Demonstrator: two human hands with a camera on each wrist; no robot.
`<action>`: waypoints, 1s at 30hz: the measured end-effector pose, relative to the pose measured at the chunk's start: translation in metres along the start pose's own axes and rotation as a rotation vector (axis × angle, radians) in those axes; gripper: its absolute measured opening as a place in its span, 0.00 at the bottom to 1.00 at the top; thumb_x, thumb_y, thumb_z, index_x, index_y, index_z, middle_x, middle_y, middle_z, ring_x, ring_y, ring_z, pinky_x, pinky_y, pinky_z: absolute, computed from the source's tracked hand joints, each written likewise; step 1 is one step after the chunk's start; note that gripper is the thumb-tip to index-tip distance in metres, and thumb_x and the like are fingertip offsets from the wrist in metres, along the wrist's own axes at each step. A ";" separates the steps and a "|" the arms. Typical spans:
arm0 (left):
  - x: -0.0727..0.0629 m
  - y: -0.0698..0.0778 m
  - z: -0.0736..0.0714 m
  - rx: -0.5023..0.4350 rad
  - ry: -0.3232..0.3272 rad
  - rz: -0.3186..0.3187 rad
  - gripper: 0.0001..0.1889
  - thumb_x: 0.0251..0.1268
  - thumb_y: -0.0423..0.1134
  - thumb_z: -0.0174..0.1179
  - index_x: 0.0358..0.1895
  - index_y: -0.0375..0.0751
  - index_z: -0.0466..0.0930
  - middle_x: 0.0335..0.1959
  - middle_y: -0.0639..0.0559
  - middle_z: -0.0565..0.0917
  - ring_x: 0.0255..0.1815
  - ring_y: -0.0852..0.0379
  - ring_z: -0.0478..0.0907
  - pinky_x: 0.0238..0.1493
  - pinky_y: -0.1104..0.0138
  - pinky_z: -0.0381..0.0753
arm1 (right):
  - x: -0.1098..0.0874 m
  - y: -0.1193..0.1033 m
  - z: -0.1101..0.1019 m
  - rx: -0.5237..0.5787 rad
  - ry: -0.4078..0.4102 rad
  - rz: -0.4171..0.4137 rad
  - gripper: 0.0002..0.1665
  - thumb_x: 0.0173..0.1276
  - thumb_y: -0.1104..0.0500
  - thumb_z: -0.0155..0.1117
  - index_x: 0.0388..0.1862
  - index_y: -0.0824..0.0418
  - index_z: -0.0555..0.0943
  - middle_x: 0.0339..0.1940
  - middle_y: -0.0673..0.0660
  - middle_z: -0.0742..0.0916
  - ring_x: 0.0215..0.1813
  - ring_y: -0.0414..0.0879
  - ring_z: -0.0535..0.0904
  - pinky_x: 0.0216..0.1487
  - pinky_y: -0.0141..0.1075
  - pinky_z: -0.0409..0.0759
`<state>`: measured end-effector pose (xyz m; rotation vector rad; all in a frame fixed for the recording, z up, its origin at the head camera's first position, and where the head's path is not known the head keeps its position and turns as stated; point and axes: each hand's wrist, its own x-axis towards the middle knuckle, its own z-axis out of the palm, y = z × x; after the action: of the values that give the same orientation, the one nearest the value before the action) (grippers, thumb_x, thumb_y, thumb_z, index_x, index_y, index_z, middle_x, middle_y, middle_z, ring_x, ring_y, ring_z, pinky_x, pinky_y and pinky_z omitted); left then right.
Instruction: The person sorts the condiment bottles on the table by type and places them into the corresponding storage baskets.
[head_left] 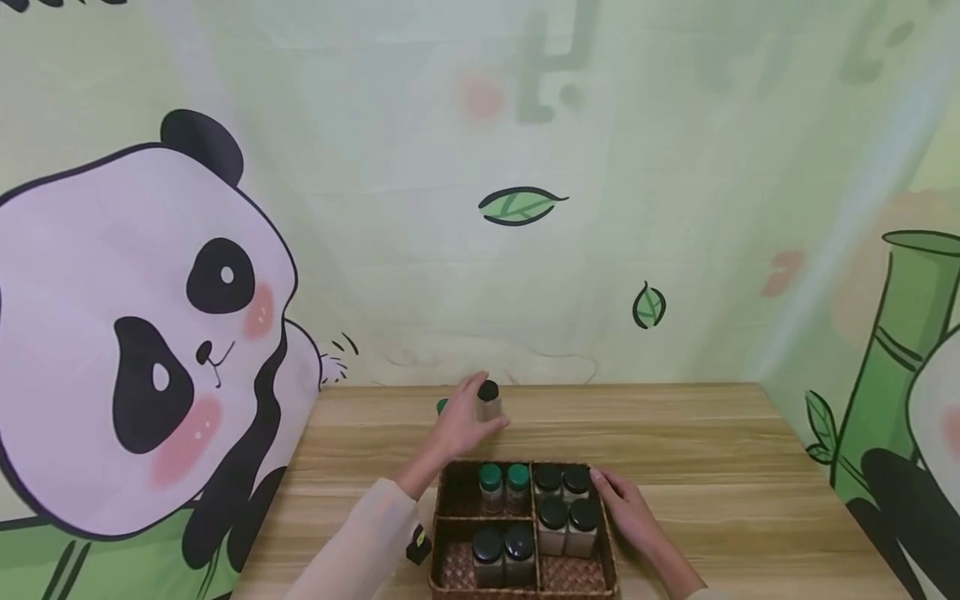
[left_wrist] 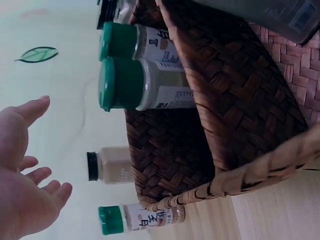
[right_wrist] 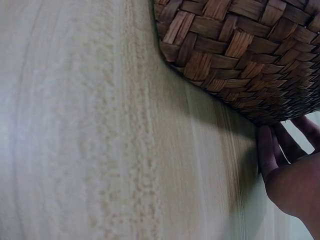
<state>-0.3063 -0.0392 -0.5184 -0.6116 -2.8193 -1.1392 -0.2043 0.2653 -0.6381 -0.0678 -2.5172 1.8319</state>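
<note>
My left hand point(head_left: 459, 423) reaches over the table behind a woven brown basket point(head_left: 486, 518). Its thumb and fingers are spread around a black-capped spice jar point(head_left: 489, 404); in the left wrist view, a gap shows between this hand point(left_wrist: 30, 180) and the black-capped jar point(left_wrist: 116, 165). Beside that jar stands a green-capped shaker point(left_wrist: 145, 218), mostly hidden by the hand in the head view. My right hand point(head_left: 630, 510) rests against the basket's far right corner. In the right wrist view, its fairly straight fingers point(right_wrist: 267, 150) touch the woven wall.
Two green-capped shakers point(head_left: 504, 487) stand in the basket's far left compartment. Two black-capped jars point(head_left: 502, 557) are in the near left one, and several black-capped jars point(head_left: 566, 517) in the right one. A small black object point(head_left: 418, 546) lies left of the basket. A panda-print backdrop point(head_left: 562, 292) rises behind the table.
</note>
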 end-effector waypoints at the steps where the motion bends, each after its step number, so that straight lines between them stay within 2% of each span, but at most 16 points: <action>1: 0.003 -0.001 0.001 0.007 -0.005 -0.005 0.48 0.70 0.54 0.72 0.85 0.41 0.56 0.83 0.39 0.60 0.80 0.38 0.63 0.73 0.42 0.71 | 0.000 0.000 0.000 0.002 0.000 -0.002 0.33 0.86 0.44 0.54 0.70 0.70 0.79 0.67 0.66 0.84 0.74 0.62 0.75 0.77 0.57 0.65; 7: 0.019 -0.009 0.009 0.058 -0.040 -0.038 0.47 0.73 0.53 0.69 0.86 0.40 0.54 0.85 0.38 0.56 0.83 0.38 0.57 0.76 0.44 0.67 | 0.000 -0.001 0.000 0.010 0.002 0.009 0.34 0.86 0.43 0.54 0.70 0.71 0.78 0.68 0.67 0.83 0.75 0.62 0.74 0.78 0.57 0.65; 11: 0.024 -0.011 0.012 0.080 -0.059 -0.039 0.45 0.75 0.52 0.67 0.85 0.37 0.54 0.85 0.36 0.56 0.84 0.37 0.55 0.77 0.44 0.66 | 0.000 -0.001 0.000 0.006 0.009 0.005 0.33 0.86 0.43 0.54 0.70 0.70 0.79 0.67 0.66 0.84 0.74 0.61 0.74 0.77 0.57 0.65; 21: 0.027 -0.014 0.022 0.073 -0.104 -0.078 0.43 0.78 0.51 0.64 0.84 0.35 0.55 0.85 0.36 0.57 0.83 0.36 0.58 0.77 0.44 0.65 | 0.000 0.003 0.002 -0.010 0.011 0.001 0.32 0.86 0.44 0.54 0.69 0.70 0.80 0.66 0.66 0.85 0.73 0.62 0.75 0.77 0.57 0.66; 30: 0.025 -0.013 0.024 0.105 -0.100 -0.078 0.40 0.78 0.51 0.64 0.83 0.33 0.59 0.83 0.36 0.60 0.81 0.37 0.61 0.75 0.45 0.69 | -0.004 -0.004 -0.001 -0.023 0.002 0.008 0.34 0.87 0.44 0.53 0.69 0.73 0.78 0.67 0.70 0.83 0.74 0.65 0.74 0.76 0.60 0.67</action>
<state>-0.3315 -0.0233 -0.5400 -0.5716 -2.9895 -0.9895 -0.2007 0.2649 -0.6336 -0.0802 -2.5402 1.8051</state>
